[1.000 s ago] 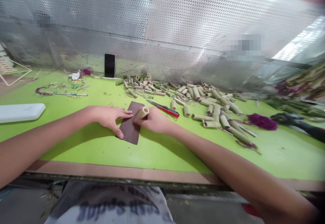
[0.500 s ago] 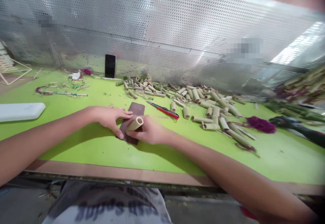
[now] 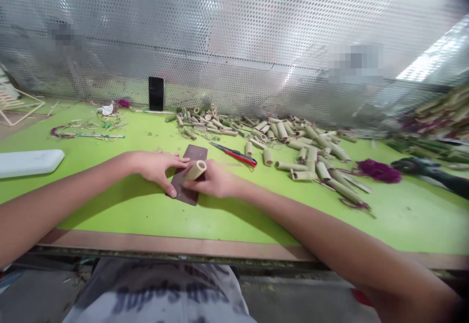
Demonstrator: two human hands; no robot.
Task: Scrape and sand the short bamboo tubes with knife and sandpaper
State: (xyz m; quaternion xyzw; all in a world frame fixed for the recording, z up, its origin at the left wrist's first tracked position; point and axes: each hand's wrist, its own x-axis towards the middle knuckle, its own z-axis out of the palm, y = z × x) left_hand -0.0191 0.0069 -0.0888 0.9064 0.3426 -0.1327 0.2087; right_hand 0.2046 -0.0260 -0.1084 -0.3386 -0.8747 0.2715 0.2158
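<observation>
A brown sheet of sandpaper [image 3: 193, 154] lies flat on the green table [image 3: 154, 210]. My left hand [image 3: 156, 167] presses on its left edge with fingers stretched out flat. My right hand [image 3: 214, 180] is closed round a short hollow bamboo tube [image 3: 195, 170], holding it tilted with its lower end on the sandpaper.
A red-handled cutter [image 3: 236, 154] lies just behind the sandpaper. Several cut bamboo tubes [image 3: 308, 154] are scattered to the right, with a purple tuft [image 3: 379, 171] beyond. A black phone [image 3: 156, 94] stands against the perforated metal screen [image 3: 234, 44]. A white tray [image 3: 31, 161] lies at the left.
My right hand slid the bamboo tube toward me along the sandpaper, then a little back away. My left hand stayed pressing the sheet.
</observation>
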